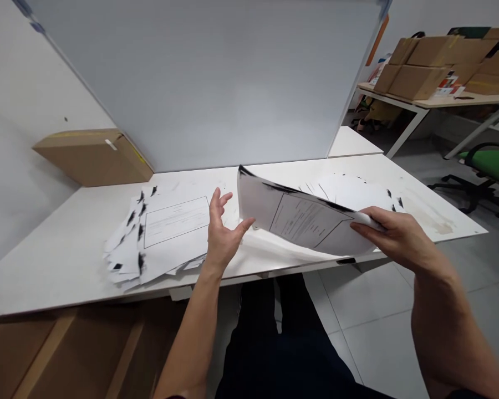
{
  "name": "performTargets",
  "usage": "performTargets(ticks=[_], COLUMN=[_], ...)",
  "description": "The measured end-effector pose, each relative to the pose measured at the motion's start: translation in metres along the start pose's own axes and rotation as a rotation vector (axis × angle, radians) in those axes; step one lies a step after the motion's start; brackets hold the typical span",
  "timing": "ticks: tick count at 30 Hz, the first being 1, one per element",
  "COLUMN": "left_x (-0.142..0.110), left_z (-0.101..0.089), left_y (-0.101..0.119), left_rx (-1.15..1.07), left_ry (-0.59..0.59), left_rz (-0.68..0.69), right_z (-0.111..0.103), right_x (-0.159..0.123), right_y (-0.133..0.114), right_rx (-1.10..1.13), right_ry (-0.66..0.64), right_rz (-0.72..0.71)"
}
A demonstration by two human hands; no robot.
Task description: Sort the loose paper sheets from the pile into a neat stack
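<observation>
My right hand [393, 235] grips the right end of a printed paper sheet [303, 219], thumb on the near face. The sheet is curved and tilted up over the table, with black smudges along its edges and a framed block of print. Whether it is one sheet or several, I cannot tell. My left hand [225, 233] is beside the sheet's left edge, thumb and fingers spread, holding nothing. Left of it lies an uneven pile of printed papers [177, 221] with black marks on the edges. More papers [349, 188] lie behind the held sheet, partly hidden by it.
The white table [66, 233] has its front edge close to my legs. A large whiteboard [233, 83] stands at its back, with a cardboard box [95, 158] on the left. At the far right are stacked boxes [419, 80] on another table and a green chair [490, 166].
</observation>
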State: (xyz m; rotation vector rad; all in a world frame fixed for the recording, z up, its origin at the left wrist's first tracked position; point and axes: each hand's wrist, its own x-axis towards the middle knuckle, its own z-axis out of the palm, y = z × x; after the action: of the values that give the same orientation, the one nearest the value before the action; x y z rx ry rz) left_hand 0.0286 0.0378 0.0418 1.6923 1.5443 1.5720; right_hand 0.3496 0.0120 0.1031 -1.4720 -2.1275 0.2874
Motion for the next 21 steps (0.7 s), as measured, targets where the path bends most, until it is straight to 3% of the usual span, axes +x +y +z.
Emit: performTargets(ticks=[3, 8, 14, 21], left_x=[-0.001, -0.016, -0.035, -0.028], left_z=[-0.001, 0.000, 0.004, -0.002], left_y=[-0.001, -0.011, -0.029, -0.028], left_rx=[-0.153, -0.304, -0.186, -0.157], left_ry=[-0.044, -0.019, -0.109, -0.143], left_rz=[-0.071, -0.152, -0.209, -0.137], right_z=[0.004, 0.008, 0.016, 0.006], right_x=[0.003, 0.009, 0.013, 0.021], right_y=[0.003, 0.005, 0.008, 0.007], right_rx=[0.049, -0.003, -0.098, -0.237], right_ry=[-0.069, -0.055, -0.157, -0.084], right_rz=[-0.041, -0.050, -0.028, -0.085])
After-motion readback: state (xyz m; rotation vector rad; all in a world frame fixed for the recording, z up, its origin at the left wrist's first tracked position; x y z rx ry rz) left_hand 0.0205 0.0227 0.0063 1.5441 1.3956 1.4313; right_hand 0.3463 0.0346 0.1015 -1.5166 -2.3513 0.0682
